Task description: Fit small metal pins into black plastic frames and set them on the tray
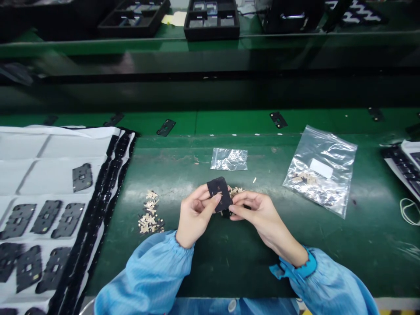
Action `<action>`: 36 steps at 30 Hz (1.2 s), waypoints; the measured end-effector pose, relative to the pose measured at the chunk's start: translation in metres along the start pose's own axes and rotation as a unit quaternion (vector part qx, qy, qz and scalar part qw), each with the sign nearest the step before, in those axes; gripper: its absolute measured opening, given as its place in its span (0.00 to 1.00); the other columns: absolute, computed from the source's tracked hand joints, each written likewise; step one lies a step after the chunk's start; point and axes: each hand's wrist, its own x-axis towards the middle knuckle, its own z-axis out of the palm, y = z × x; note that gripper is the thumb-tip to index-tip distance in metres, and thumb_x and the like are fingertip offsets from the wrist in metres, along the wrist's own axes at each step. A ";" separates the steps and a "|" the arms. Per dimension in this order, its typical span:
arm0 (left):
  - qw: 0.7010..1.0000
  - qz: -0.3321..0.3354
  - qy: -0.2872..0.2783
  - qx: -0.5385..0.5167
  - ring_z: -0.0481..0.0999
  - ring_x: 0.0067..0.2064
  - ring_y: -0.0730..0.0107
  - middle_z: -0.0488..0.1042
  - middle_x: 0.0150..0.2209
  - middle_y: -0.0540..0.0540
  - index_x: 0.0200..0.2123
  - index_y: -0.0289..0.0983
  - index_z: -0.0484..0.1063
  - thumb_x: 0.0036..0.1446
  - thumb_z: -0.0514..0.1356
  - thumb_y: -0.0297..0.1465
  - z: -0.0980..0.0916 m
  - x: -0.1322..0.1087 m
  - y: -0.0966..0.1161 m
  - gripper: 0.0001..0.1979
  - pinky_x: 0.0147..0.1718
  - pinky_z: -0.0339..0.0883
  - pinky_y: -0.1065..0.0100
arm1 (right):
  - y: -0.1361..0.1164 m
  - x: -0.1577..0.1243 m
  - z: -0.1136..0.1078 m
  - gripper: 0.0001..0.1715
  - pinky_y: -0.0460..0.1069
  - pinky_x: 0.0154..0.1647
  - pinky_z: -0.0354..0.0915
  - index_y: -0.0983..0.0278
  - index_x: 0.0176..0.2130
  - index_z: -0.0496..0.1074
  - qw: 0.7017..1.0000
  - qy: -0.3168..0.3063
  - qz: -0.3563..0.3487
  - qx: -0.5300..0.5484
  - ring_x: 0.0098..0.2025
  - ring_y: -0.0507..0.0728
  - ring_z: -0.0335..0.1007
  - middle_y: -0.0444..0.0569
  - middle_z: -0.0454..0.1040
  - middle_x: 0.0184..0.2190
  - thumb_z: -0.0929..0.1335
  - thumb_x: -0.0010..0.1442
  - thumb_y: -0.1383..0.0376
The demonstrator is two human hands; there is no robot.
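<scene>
A small black flat plate (219, 190) with cut-outs is held up over the green mat (203, 258) in front of me. My left hand (196, 214) grips its left side, thumb on its face. My right hand (252, 209) pinches its lower right edge with curled fingers. Behind the plate lies a small heap of tan metal bits (235, 190). A larger pile of the same tan bits (151, 214) lies on the mat to the left of my left hand.
A white sheet (49, 153) at left carries several black plates (46, 216), beside a stack of black trays (108, 183). A small clear bag (229, 159) and a larger clear bag (323, 170) of parts lie beyond my hands. Black bins (211, 19) stand on the far shelf.
</scene>
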 end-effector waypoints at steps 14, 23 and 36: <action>0.991 -0.040 -0.068 -0.105 0.79 0.33 0.64 0.78 0.36 0.44 0.45 0.36 0.69 0.53 0.62 0.30 0.001 -0.006 0.004 0.16 0.29 0.75 0.66 | -0.002 0.006 -0.014 0.18 0.46 0.26 0.74 0.64 0.40 0.74 0.979 -0.159 0.087 0.094 0.28 0.50 0.72 0.45 0.74 0.32 0.75 0.47 0.66; 0.990 0.016 -0.007 -0.138 0.72 0.39 0.71 0.70 0.38 0.47 0.37 0.36 0.70 0.53 0.61 0.28 0.004 -0.003 0.003 0.07 0.39 0.68 0.70 | 0.000 0.003 0.000 0.17 0.49 0.37 0.73 0.63 0.39 0.72 0.990 -0.121 -0.036 0.070 0.36 0.53 0.72 0.45 0.73 0.32 0.74 0.49 0.61; 0.969 0.196 -0.009 0.149 0.72 0.37 0.67 0.72 0.34 0.44 0.35 0.36 0.75 0.53 0.61 0.26 -0.001 -0.004 0.006 0.05 0.37 0.67 0.67 | -0.005 -0.001 -0.005 0.09 0.48 0.31 0.69 0.62 0.34 0.75 0.904 -0.035 -0.310 -0.293 0.30 0.53 0.70 0.48 0.72 0.32 0.65 0.60 0.70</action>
